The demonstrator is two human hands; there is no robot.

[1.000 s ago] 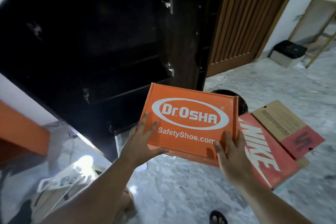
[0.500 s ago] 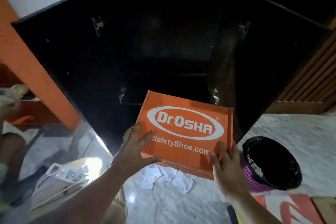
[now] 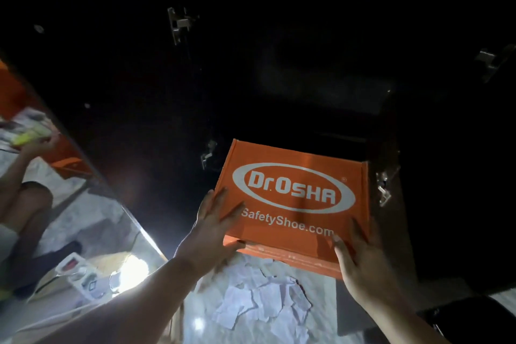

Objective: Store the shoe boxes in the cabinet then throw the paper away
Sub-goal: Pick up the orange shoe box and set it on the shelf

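Two hands (image 3: 212, 229) (image 3: 363, 268), orange box (image 3: 296, 173), "Dr.OSHA", "SafetyShoe.com", dark cabinet (image 3: 279, 64)

Both my arms reach forward: left hand (image 3: 215, 227) and right hand (image 3: 363, 262) clasp the near corners of the orange shoe box (image 3: 296, 195), fingers spread on its lid.

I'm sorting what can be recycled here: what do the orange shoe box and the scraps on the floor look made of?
The orange shoe box looks like printed cardboard with a matte finish: folded flap edges and a seam show along its right side. The scraps on the floor look like thin white paper, crumpled and torn at the edges. The type of paper cannot be told.
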